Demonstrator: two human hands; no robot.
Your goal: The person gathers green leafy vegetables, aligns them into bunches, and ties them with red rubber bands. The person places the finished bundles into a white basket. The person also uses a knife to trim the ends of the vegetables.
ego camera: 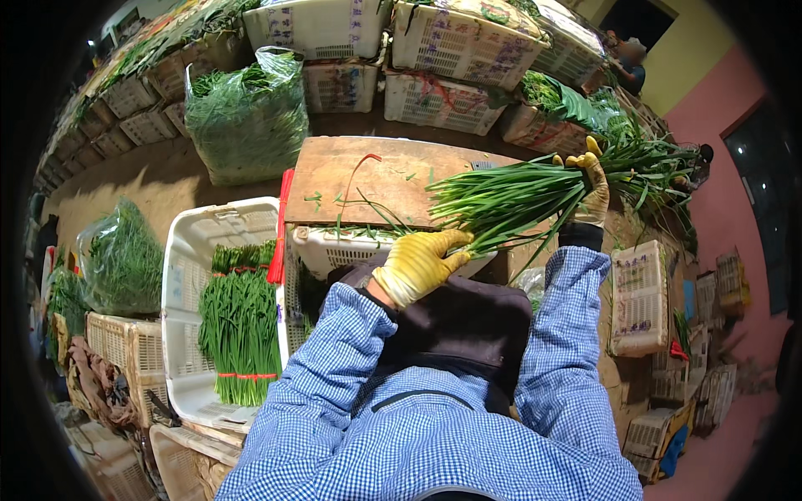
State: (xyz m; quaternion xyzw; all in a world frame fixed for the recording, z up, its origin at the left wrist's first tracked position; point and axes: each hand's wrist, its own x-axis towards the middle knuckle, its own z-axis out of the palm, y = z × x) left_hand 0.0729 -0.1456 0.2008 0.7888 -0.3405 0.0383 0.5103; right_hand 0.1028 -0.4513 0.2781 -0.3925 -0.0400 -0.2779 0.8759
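Note:
A loose bunch of green garlic chives (501, 191) lies across my right hand (586, 185), which wears a yellow glove and curls around the leafy part. My left hand (426, 260), gloved too, is at the pale cut ends, thumb and fingers close to the stalks; whether it pinches any of them I cannot tell. Beneath the bunch's left end is a wooden board (357, 175) with a red tie (360, 169) and leaf scraps on it. Left of the board hangs a bundle of red ties (280, 228). Tied chives (241, 325) stand in a white plastic crate (188, 250).
Beyond the board are stacked white crates (463, 44) and a clear plastic bag of greens (247, 125). More chives (651, 160) are heaped at the upper right. Another crate (639, 297) stands right of my right arm. A person (628, 66) is in the far upper right.

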